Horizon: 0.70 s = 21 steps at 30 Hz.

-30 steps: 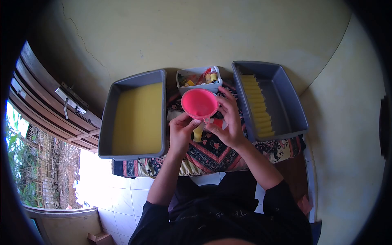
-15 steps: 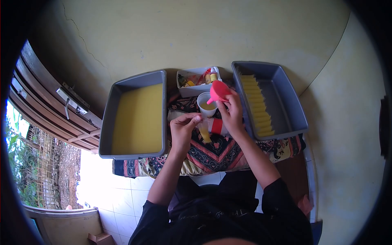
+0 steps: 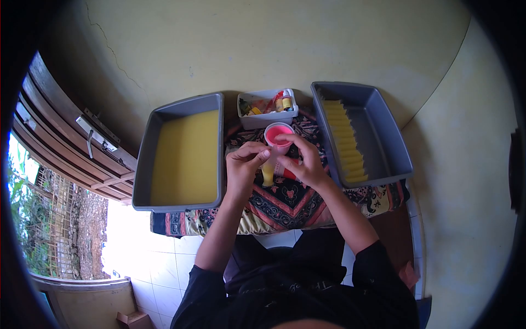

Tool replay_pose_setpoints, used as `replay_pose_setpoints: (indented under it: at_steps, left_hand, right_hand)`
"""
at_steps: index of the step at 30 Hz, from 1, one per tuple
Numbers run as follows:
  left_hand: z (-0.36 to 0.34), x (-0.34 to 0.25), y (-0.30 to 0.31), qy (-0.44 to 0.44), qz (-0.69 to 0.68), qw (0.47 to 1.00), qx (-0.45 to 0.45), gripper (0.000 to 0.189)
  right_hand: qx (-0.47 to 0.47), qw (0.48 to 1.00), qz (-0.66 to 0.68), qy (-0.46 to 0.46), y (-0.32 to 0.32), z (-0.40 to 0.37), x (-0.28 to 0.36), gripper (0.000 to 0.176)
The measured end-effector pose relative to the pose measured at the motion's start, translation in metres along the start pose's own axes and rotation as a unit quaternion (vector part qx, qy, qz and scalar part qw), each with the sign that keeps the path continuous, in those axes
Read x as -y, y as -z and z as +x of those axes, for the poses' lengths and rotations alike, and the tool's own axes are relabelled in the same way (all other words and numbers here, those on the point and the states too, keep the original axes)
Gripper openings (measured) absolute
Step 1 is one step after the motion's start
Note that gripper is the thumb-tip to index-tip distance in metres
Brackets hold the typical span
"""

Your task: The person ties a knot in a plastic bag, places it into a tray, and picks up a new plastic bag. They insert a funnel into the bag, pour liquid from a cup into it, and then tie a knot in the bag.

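My left hand [image 3: 243,166] pinches the top of a narrow clear plastic bag [image 3: 267,174], which hangs with yellow liquid in its lower end. Close on the other side of the bag is my right hand [image 3: 308,166], its thumb and fingers apart and the fingertips near the cup's rim. A pink funnel [image 3: 278,131] rests inside the white plastic cup [image 3: 281,148], just beyond both hands. Partly hidden below my right hand lies a clear pack with a red band [image 3: 289,173].
A grey tub [image 3: 221,148] of yellow liquid stands at the left. In the right grey tub [image 3: 388,115], yellow filled bags [image 3: 346,145] lie in a row. A white box [image 3: 267,119] with small bottles sits behind the cup. Patterned cloth [image 3: 296,211] covers the table.
My right hand has put the pink funnel down into the cup, let go of it and come nearer the bag. The bag in my left hand now hangs straighter.
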<state>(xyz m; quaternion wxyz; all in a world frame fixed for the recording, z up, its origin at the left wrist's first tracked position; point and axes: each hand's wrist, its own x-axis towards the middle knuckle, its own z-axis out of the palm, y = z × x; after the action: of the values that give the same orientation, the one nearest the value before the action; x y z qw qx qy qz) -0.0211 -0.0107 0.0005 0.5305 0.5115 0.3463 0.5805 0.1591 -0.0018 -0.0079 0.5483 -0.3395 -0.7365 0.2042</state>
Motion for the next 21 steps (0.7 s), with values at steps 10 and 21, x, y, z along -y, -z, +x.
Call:
replay_pose_setpoints:
  at_steps: [10, 21]
  left_hand:
    - [0.006, 0.008, -0.005, -0.023, -0.059, 0.997, 0.050, 0.035]
    - [0.004, 0.015, -0.027, 0.015, -0.102, 0.986, 0.130, 0.031]
  right_hand:
    - [0.005, 0.999, 0.022, -0.046, 0.013, 0.025, 0.042, 0.010]
    - [-0.062, 0.986, 0.122, -0.096, 0.043, 0.054, 0.063, 0.011]
